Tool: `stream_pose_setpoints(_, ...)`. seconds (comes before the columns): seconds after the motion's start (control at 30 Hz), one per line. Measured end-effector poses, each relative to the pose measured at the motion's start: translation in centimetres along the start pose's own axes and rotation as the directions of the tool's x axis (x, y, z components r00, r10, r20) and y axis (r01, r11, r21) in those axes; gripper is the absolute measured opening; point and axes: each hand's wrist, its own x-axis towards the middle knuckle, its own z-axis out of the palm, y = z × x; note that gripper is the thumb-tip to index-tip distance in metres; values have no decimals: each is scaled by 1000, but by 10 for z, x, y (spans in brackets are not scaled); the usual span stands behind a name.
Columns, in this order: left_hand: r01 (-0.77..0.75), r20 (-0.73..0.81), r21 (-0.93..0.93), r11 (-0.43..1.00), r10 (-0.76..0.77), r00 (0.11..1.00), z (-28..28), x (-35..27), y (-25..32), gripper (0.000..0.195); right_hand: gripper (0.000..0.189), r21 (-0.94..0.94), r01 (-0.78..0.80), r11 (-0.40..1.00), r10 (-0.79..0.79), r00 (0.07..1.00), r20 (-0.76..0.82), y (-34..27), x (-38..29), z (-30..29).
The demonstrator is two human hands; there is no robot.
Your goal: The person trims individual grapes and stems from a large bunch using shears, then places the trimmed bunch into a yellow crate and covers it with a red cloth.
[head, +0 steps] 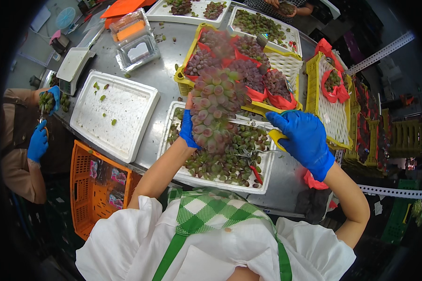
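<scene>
My left hand [187,129], in a blue glove whose fingers are mostly hidden, holds up a large bunch of pink-green grapes [214,109]. From the right, my gloved right hand [304,138] grips yellow-handled scissors [255,123]. Their blades point at the bunch's right side; whether they touch it I cannot tell. Below is a white foam tray [225,186] strewn with loose grapes [207,170]. A red-handled cutting tool [256,174] lies among them.
Behind the bunch stands a yellow crate [183,80] of red-wrapped grape bunches. Left lie another foam tray [112,116] with scattered grapes, a scale [74,66] and clear clamshell boxes [137,49]. A co-worker's gloved hand [38,140] is far left. An orange crate [79,196] stands below the table edge.
</scene>
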Motion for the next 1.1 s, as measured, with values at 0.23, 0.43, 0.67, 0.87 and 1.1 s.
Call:
stream_pose_setpoints(0.23, -44, 5, -33, 998, 45, 999, -17, -5, -1, 61, 43, 72, -15, 997, 9, 996, 90, -8, 7, -4)
stream_pose_setpoints(0.43, -105, -15, -83, 991, 105, 994, -23, -8, -2, 57, 30, 273, -36, 961, 29, 999, 30, -17, 2, 4)
stream_pose_setpoints(0.67, -146, -52, -21, 989, 145, 988, -12, -13, -10, 56, 35, 131, -197, 972, 174, 971, 165, -31, 2, -4)
stream_pose_setpoints(0.87, -190, -77, -30, 981, 188, 979, -38, -11, -21, 59, 17, 77, -177, 981, 157, 963, 218, -38, 21, -17)
stream_pose_setpoints(1.1, -239, -39, 0, 971, 239, 970, -30, -17, -25, 64, 18, -34, -80, 996, 87, 924, 371, -47, 50, -28)
